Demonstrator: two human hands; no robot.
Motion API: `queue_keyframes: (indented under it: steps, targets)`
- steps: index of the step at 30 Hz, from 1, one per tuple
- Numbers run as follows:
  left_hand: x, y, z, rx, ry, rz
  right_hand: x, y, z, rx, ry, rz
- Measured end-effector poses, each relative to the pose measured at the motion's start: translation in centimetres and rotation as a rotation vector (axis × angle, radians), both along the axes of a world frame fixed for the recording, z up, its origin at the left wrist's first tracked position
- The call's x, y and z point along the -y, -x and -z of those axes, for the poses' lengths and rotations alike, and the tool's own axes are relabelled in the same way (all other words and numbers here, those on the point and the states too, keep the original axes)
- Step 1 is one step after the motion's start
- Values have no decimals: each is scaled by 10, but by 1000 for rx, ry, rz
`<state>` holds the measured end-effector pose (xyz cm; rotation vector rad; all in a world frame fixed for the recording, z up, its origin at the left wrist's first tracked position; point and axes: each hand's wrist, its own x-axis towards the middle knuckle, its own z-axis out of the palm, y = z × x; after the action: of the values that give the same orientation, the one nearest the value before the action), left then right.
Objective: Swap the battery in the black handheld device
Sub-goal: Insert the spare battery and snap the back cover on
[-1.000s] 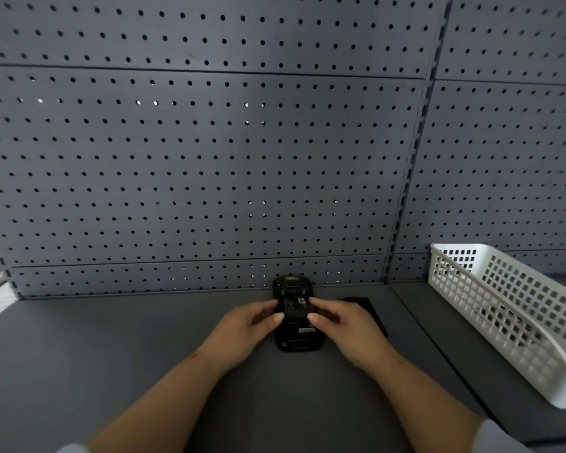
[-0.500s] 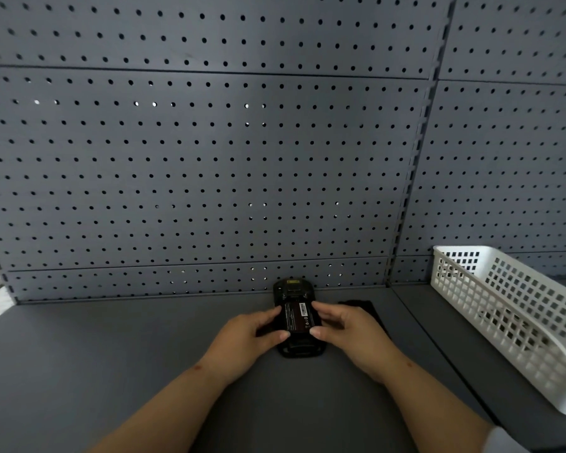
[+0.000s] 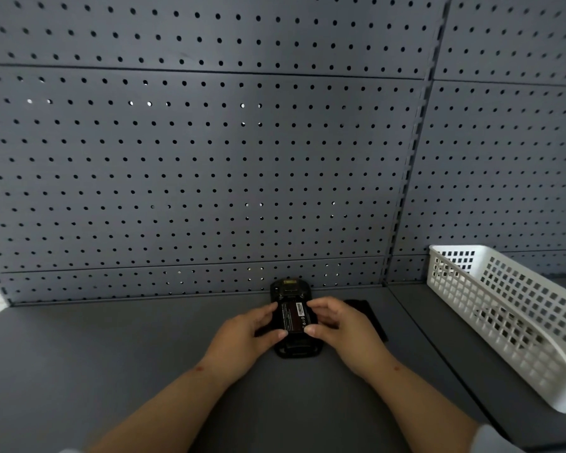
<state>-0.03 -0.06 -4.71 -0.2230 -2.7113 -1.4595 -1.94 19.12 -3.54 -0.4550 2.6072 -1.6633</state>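
The black handheld device (image 3: 290, 289) lies back-up on the grey shelf, its top end toward the pegboard. A dark battery (image 3: 294, 317) with a white label sits over its open back. My left hand (image 3: 242, 338) grips the battery's left edge with thumb and fingers. My right hand (image 3: 343, 331) grips its right edge the same way. Whether the battery is seated or lifted I cannot tell. A flat black piece (image 3: 368, 313), partly hidden behind my right hand, lies just right of the device.
A grey pegboard wall (image 3: 209, 158) rises right behind the device. A white plastic mesh basket (image 3: 504, 315) stands on the shelf at the right. A seam (image 3: 438, 348) divides the shelf between the device and the basket.
The battery's labelled face has come into view between my hands, which shifted slightly toward me along the device. The device stays in place.
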Motion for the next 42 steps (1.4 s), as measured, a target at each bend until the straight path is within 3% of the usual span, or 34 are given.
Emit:
queue_keyframes:
  steps: [7,21,28,31,33,36,39,42]
  targets:
    - [0,1,2,-42,-69,-9,0,3,6,-14,-24,8]
    - [-3,-6,-7,-83,123,5,4,-5,-3,-127,-261,-28]
    - [0,-4,-9,-100,247,51,-1,-3,-21,-215,-629,-194]
    - [3,-6,-7,-101,268,65,-7,-6,-22,-232,-687,-267]
    - [4,-7,-4,-95,230,77,-15,-1,-26,-213,-645,-276]
    - [3,-12,-5,-103,208,65,-39,20,-34,-189,-627,-96]
    - [4,-13,-6,-25,177,55,-62,38,-33,-13,-772,-24]
    - [1,-13,-7,-22,281,52,-69,47,-31,130,-825,-42]
